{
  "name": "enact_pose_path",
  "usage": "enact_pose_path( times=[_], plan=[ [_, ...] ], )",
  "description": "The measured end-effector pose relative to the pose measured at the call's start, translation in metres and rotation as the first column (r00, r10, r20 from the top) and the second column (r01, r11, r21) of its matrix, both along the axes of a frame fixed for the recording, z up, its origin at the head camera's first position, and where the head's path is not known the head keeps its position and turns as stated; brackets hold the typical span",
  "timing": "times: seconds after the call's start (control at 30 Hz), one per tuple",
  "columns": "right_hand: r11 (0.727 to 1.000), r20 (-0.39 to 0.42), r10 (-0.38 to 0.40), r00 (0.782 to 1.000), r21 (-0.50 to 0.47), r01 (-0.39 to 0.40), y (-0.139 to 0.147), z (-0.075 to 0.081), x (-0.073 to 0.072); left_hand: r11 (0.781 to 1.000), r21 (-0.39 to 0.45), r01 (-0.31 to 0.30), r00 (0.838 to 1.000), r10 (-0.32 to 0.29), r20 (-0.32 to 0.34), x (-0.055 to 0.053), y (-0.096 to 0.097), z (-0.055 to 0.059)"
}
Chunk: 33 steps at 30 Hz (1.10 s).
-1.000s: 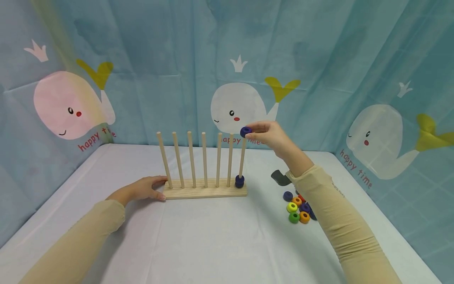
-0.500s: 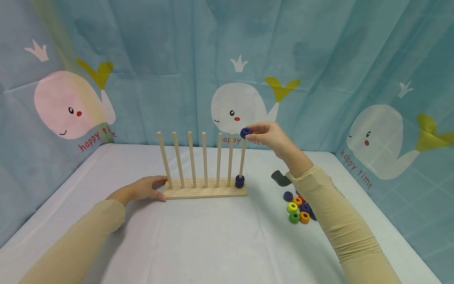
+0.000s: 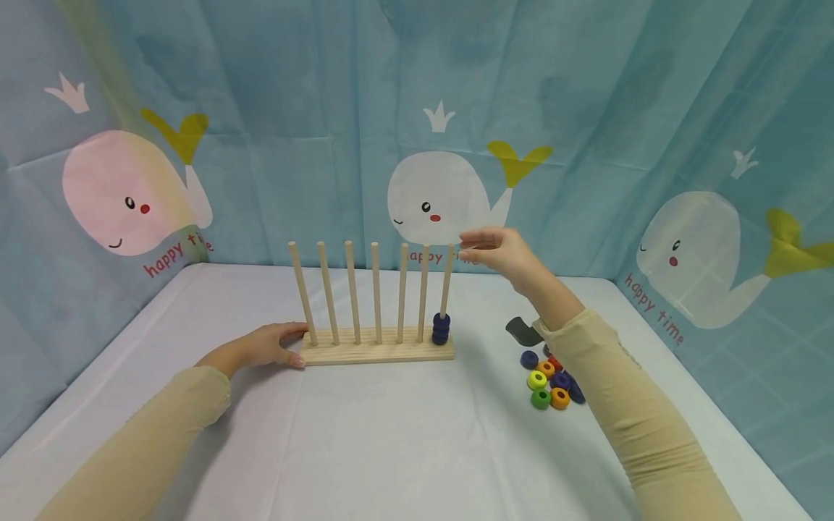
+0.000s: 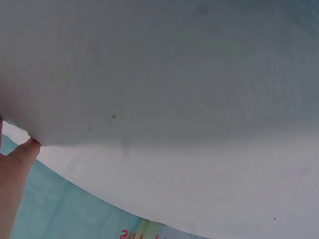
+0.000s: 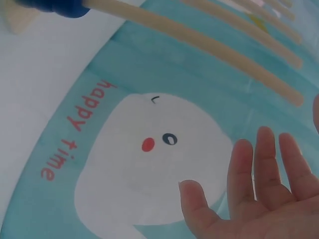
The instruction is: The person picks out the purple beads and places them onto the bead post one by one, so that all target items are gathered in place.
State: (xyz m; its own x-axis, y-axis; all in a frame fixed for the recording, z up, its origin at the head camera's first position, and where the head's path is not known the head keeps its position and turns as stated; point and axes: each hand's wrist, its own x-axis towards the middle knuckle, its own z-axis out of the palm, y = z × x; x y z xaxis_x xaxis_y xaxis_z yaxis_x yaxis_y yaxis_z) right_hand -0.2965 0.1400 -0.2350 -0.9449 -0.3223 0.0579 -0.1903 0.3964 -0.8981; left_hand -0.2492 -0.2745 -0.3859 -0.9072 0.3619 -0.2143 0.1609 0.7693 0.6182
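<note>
A wooden peg rack (image 3: 378, 352) stands on the table, with several upright pegs in its base. Three dark blue rings (image 3: 440, 329) sit stacked at the foot of the rightmost peg. The left hand (image 3: 263, 346) holds the left end of the base, its thumb at the front and fingers behind. Beside the top of the rightmost peg (image 3: 447, 278) hovers the right hand (image 3: 498, 255), holding nothing. In the right wrist view its fingers are spread apart, and a blue ring (image 5: 65, 7) shows at the upper left. The left wrist view catches only part of the left hand (image 4: 17, 167).
Loose rings in yellow (image 3: 537, 380), green (image 3: 541, 399), orange (image 3: 559, 398), red and blue lie right of the rack, partly behind the right sleeve (image 3: 625, 391). A dark grey curved piece (image 3: 523, 332) lies above them. A whale-print curtain (image 3: 293, 145) hangs behind the white table (image 3: 384, 449).
The right hand has let go of a blue ring at the top of the rightmost peg and drawn slightly right. That ring now rests on the two below. The left hand has stayed put.
</note>
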Motion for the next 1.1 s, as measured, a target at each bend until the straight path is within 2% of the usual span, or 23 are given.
enact_pose_path(
  times=[0.23,0.47,0.67,1.1],
  plan=[
    [0.999,-0.005,-0.026,1.0,0.027,0.027,0.014,-0.002,0.002,1.0,-0.008,-0.002,1.0,0.002,-0.004,-0.002,0.001,-0.001],
    [0.999,-0.008,-0.035,0.999,0.021,0.036,0.03,0.0,0.009,1.0,-0.013,-0.001,1.0,0.001,-0.007,0.001,0.001,0.002],
    [0.998,-0.018,-0.035,0.999,0.043,0.036,0.045,-0.002,0.011,1.0,-0.007,-0.002,1.0,0.001,-0.01,0.001,-0.001,0.001],
    [0.992,-0.022,-0.056,0.998,0.11,0.058,0.088,-0.013,0.022,1.0,-0.013,-0.005,1.0,0.005,-0.007,-0.001,0.0,-0.002]
  ],
)
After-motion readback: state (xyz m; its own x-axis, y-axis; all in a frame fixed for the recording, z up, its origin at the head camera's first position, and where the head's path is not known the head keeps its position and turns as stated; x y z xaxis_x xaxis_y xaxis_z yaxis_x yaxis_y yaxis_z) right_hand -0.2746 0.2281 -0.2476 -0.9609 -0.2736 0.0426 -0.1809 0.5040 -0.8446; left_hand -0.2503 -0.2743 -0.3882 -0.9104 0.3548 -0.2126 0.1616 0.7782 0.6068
